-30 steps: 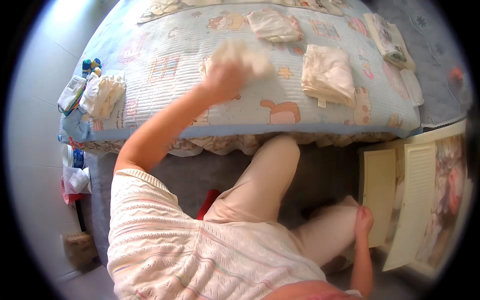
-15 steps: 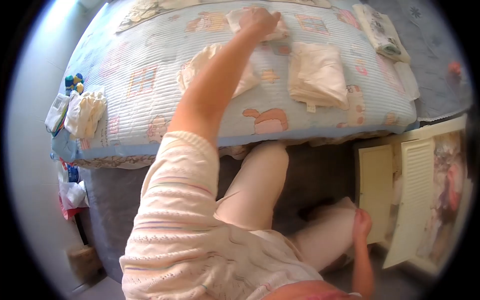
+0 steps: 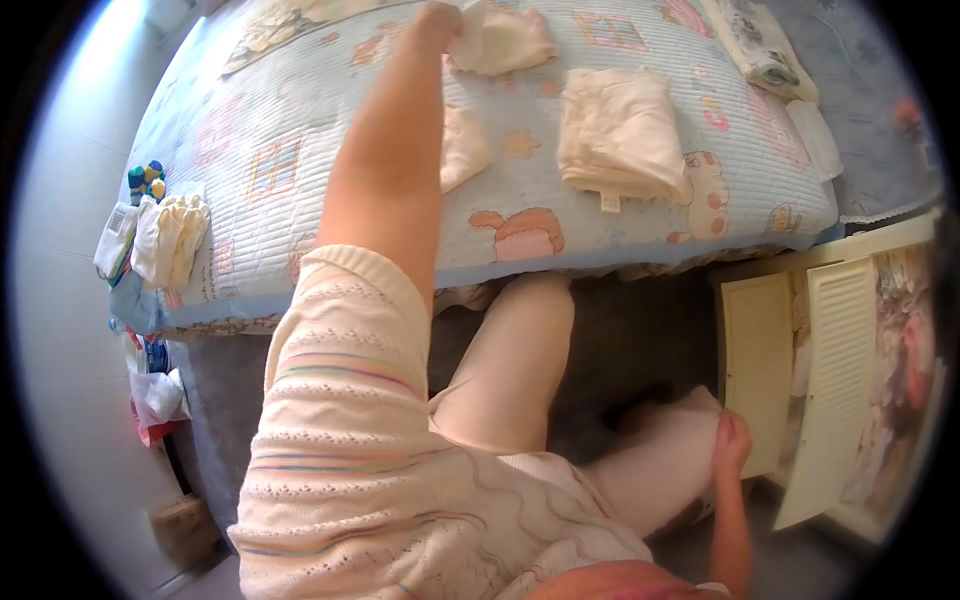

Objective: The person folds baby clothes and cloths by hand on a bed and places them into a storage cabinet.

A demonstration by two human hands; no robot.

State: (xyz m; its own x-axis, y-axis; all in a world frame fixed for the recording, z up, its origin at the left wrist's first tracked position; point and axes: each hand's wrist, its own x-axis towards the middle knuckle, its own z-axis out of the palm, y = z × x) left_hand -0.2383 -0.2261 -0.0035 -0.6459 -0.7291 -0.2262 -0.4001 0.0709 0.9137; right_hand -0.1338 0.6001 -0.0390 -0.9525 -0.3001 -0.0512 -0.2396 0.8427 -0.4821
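My left hand (image 3: 440,27) reaches far across the bed, at the left edge of a small white cloth garment (image 3: 510,42). Its fingers look closed on the raised edge of the cloth, though the tips are partly hidden. Below my forearm lies another cream cloth piece (image 3: 463,150), largely covered by the arm. To the right sits a folded cream garment (image 3: 622,130) with a small tag at its lower edge. My right hand (image 3: 733,445) rests against my bent knee with curled fingers; anything inside them is hidden.
The bed has a blue patterned quilt (image 3: 520,235). Folded white clothes (image 3: 170,240) and colourful socks (image 3: 147,180) lie at its left edge, a rolled cloth (image 3: 765,55) at the far right. An open louvred cabinet door (image 3: 825,390) stands beside my right knee.
My left hand has moved left, from on top of the small white garment to its left edge. That garment's left side is now lifted. My right hand stays at the knee.
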